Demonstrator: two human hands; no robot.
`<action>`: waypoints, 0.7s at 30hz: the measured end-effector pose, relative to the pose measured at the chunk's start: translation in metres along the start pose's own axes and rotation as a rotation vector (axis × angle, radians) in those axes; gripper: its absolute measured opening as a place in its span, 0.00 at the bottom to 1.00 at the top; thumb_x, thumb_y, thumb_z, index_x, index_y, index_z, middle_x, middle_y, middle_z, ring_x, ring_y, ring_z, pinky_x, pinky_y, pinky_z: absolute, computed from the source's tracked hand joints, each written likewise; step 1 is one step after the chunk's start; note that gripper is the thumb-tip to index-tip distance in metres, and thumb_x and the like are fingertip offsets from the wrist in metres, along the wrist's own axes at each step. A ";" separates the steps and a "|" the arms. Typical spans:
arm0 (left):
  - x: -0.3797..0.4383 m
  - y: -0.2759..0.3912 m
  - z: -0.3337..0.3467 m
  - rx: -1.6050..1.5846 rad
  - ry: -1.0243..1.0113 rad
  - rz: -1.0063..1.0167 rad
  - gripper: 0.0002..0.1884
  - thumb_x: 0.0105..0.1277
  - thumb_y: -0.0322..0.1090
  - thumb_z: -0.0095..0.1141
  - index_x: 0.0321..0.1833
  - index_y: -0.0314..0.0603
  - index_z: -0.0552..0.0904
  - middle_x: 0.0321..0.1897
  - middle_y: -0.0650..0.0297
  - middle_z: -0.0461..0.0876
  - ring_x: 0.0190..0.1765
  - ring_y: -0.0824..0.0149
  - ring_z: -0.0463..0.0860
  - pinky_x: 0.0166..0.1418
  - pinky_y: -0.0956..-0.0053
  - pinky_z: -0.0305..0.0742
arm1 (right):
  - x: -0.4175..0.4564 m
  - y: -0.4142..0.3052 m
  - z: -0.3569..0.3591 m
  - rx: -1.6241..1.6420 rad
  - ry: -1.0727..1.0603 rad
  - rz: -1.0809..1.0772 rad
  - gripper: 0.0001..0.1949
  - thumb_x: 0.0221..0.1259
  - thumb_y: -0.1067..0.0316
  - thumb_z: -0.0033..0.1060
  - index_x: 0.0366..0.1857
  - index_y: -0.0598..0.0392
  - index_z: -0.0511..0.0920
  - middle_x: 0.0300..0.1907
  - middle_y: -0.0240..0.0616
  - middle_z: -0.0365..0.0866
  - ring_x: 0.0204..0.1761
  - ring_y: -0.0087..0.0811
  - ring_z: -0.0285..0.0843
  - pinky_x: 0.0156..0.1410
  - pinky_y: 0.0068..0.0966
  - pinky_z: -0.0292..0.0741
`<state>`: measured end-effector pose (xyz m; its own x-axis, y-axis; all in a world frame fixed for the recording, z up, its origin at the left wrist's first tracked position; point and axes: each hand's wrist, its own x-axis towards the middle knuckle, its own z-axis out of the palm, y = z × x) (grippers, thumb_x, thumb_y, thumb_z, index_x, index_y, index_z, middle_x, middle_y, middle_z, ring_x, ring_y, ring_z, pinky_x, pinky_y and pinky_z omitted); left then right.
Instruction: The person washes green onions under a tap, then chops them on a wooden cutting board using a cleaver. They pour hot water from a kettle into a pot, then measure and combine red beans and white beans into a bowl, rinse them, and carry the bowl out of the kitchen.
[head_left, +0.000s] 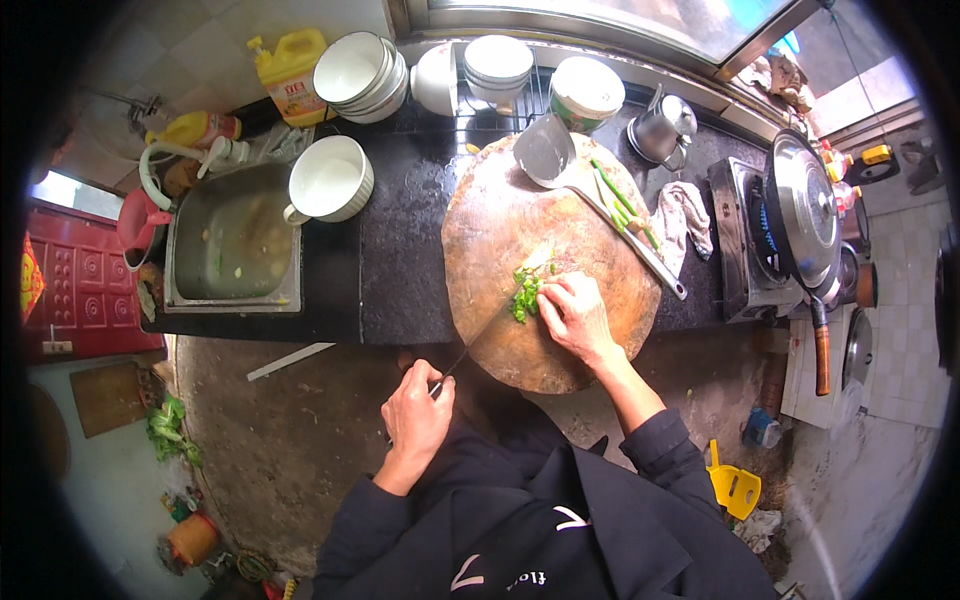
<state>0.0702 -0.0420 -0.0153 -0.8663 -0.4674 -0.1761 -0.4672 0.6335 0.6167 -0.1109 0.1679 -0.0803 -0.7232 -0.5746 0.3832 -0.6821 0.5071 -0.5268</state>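
Observation:
My left hand (418, 409) grips the handle of a kitchen knife (484, 334), whose thin dark blade reaches up and right over a round wooden chopping board (495, 217). The blade's far end meets a small heap of chopped green onions (526, 298). With curled fingers, my right hand (574, 313) holds the green onions at the heap's right side; what lies under the fingers is hidden. Longer green onion stalks (615, 199) lie at the board's upper right. A metal spatula (546, 154) rests across the board, its handle extending past the right edge.
Left of the board are a white ribbed mug (330, 180) and a sink (232, 240) holding cloudy water. Stacked bowls (356, 71) and a lidded tub (587, 90) stand behind. Rightward lie a cloth (681, 221) and a gas stove (739, 240) with a lit blue flame under a lidded pan (806, 210).

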 end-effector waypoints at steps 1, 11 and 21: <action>-0.002 -0.002 0.000 0.000 -0.016 0.005 0.11 0.62 0.34 0.67 0.37 0.43 0.76 0.33 0.58 0.83 0.36 0.47 0.85 0.37 0.54 0.76 | -0.001 0.002 0.000 0.001 0.032 0.038 0.06 0.58 0.72 0.64 0.38 0.56 0.82 0.37 0.44 0.81 0.46 0.46 0.79 0.55 0.39 0.75; 0.000 0.006 0.000 0.062 -0.001 0.079 0.10 0.63 0.35 0.66 0.37 0.44 0.76 0.34 0.58 0.82 0.36 0.47 0.84 0.37 0.54 0.76 | 0.031 0.027 0.000 -0.073 0.033 0.111 0.12 0.55 0.78 0.59 0.42 0.53 0.83 0.40 0.44 0.80 0.47 0.48 0.78 0.54 0.40 0.75; 0.004 0.008 -0.002 0.087 0.008 0.113 0.11 0.61 0.33 0.66 0.36 0.42 0.75 0.33 0.58 0.82 0.36 0.47 0.84 0.36 0.56 0.75 | 0.011 0.034 -0.005 -0.045 0.048 0.165 0.11 0.54 0.80 0.58 0.39 0.54 0.83 0.39 0.44 0.81 0.48 0.47 0.79 0.55 0.39 0.77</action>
<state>0.0639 -0.0402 -0.0093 -0.9129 -0.3949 -0.1029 -0.3807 0.7333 0.5633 -0.1422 0.1822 -0.0906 -0.8291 -0.4509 0.3307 -0.5574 0.6205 -0.5516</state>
